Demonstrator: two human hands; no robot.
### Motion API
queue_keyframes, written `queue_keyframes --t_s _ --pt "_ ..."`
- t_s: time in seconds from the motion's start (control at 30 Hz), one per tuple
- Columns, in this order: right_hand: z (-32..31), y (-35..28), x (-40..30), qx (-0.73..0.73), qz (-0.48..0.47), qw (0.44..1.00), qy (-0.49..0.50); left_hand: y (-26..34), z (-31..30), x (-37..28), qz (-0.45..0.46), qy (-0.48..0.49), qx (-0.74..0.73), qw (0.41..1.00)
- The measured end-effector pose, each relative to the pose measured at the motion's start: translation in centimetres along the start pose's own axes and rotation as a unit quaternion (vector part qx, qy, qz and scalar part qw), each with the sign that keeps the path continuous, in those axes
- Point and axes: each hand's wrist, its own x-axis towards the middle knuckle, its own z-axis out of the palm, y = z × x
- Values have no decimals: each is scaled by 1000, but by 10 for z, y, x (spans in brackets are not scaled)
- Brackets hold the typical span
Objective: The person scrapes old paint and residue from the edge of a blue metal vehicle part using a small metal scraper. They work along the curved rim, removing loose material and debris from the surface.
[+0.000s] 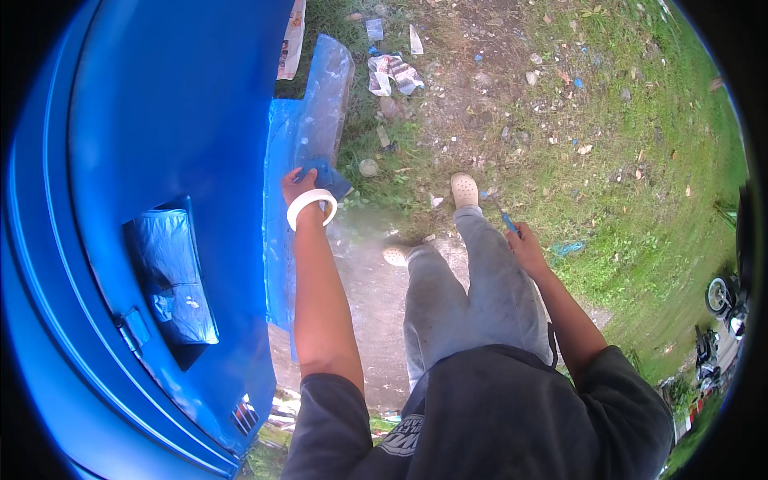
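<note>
My left hand [300, 183] is at the edge of the blue-painted vehicle body, with its thumb and fingers closed on a blue-coated scrap [323, 173] that looks like a sheet or film. A roll of white masking tape [312, 209] hangs around my left wrist like a bracelet. Under and beyond that hand runs a strip of blue-spattered sheeting [327, 90] along the body's lower edge. Beside my right thigh, my right hand [526, 247] grips a slim blue-handled tool [510, 223] with a thin tip, probably a cutter knife; its tip points away from me.
The glossy blue body panel [180, 120] fills the left side, with a film-covered opening [174, 270] in it. Crumpled newspaper [396, 75] and scraps litter the grass and stones ahead. My clogs [465, 189] stand on rough ground. Motorcycles [717, 300] are parked far right.
</note>
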Motion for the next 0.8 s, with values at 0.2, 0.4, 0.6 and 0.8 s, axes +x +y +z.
queue_keyframes --t_s 0.2,0.4,0.6,0.8 --pt "71 -13 7 -18 -59 992 -109 75 80 -79 -5 -205 -125 971" --pt "158 -127 18 86 -77 984 -135 54 33 -6 351 -107 291 884" --pt "191 -263 52 171 -106 977 -74 21 -10 65 505 -80 365 778" --pt "195 -314 65 110 -112 987 -16 -6 12 67 528 -58 363 765"
